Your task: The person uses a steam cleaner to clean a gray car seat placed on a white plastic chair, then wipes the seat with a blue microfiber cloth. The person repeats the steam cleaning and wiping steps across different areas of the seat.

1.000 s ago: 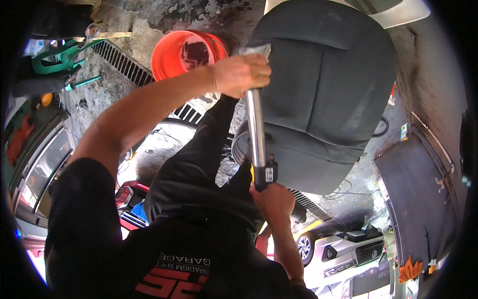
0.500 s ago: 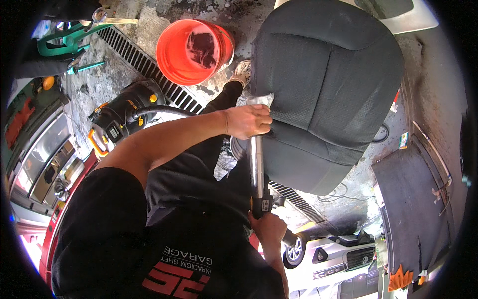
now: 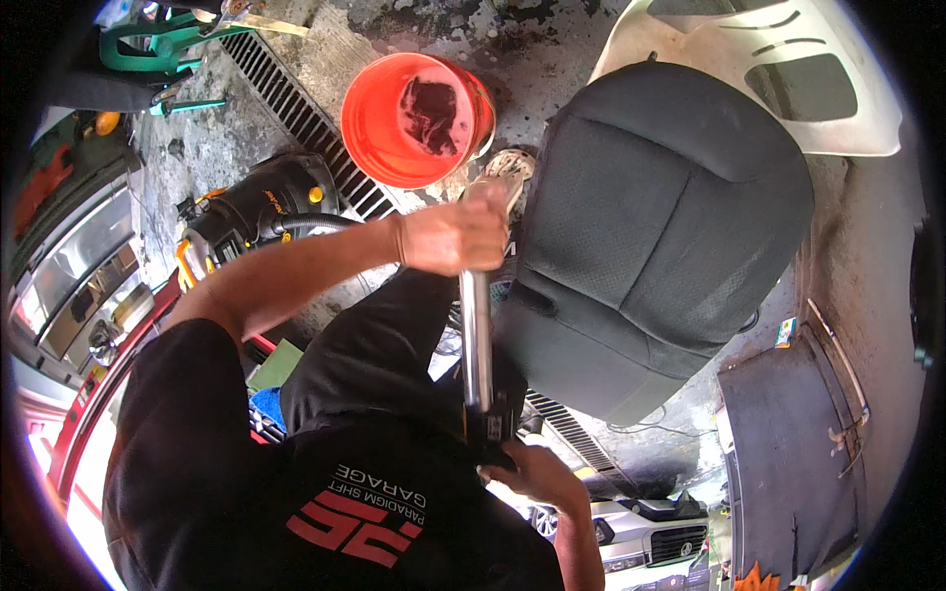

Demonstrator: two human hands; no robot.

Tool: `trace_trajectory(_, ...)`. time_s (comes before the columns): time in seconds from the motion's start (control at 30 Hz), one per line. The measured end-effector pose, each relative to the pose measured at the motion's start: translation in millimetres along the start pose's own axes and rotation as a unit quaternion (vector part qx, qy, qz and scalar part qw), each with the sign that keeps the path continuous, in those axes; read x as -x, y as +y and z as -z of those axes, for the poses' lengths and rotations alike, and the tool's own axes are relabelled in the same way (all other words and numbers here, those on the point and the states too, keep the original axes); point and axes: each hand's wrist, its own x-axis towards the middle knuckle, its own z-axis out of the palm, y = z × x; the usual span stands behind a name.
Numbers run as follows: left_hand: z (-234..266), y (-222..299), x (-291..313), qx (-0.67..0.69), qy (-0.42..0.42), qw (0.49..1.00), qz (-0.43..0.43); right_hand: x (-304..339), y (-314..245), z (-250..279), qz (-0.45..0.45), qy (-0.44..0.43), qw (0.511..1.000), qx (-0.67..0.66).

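Observation:
My left hand is closed round the upper end of a shiny metal vacuum wand, near a clear nozzle that is partly blurred by motion. My right hand grips the black handle at the wand's lower end. To the right of the wand is a dark grey fabric car seat, with a seam down its middle. The nozzle end is left of the seat's edge, over a shoe; whether it touches anything I cannot tell.
An orange-red bucket of dark, foamy water stands beyond my left hand. A black and yellow vacuum cleaner with a grey hose sits at the left, beside a floor drain grate. A white plastic chair stands behind the seat; a dark panel lies right.
Both hands and the wand have moved left, taking the nozzle off the seat's edge. The view has shifted, showing more of the white chair.

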Motion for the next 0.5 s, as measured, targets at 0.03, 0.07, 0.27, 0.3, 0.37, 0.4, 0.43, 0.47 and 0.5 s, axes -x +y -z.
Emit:
trace_trajectory(0.03, 3.0, -22.0, 1.1, -0.020, 0.043, 0.999, -0.005, -10.8, -13.2, 7.7, 0.005, 0.020, 0.999, 0.038)
trace_trajectory(0.07, 11.6, -42.6, -4.4, -0.080, 0.061, 0.995, -0.006, -18.4, -26.6, 15.0, 0.016, 0.059, 0.995, 0.073)
trace_trajectory(0.27, -46.2, -72.1, -2.9, 0.029, 0.163, 0.983, 0.085, -57.9, -58.0, 7.6, -0.086, 0.127, 0.981, 0.120)
trace_trajectory(0.3, -60.9, -68.6, 2.2, 0.046, 0.187, 0.976, 0.098, -60.9, -54.8, 4.5, -0.105, 0.123, 0.978, 0.135)
trace_trajectory(0.37, -64.7, -39.2, -5.0, 0.091, 0.179, 0.971, 0.129, -56.9, -48.8, -7.5, -0.149, 0.112, 0.971, 0.151)
trace_trajectory(0.4, -72.1, -21.5, 3.6, 0.129, 0.180, 0.965, 0.143, -48.2, -46.0, -15.3, -0.168, 0.098, 0.968, 0.161)
trace_trajectory(0.43, -84.0, -10.0, 6.5, 0.165, 0.186, 0.957, 0.148, -40.6, -42.4, -22.3, -0.180, 0.083, 0.966, 0.168)
trace_trajectory(0.47, -94.0, 1.2, 11.8, 0.143, 0.169, 0.966, 0.130, -33.2, -38.6, -32.2, -0.191, 0.069, 0.963, 0.175)
trace_trajectory(0.5, -103.6, 14.3, 16.9, 0.124, 0.149, 0.975, 0.112, -26.5, -32.3, -42.9, -0.203, 0.054, 0.961, 0.179)
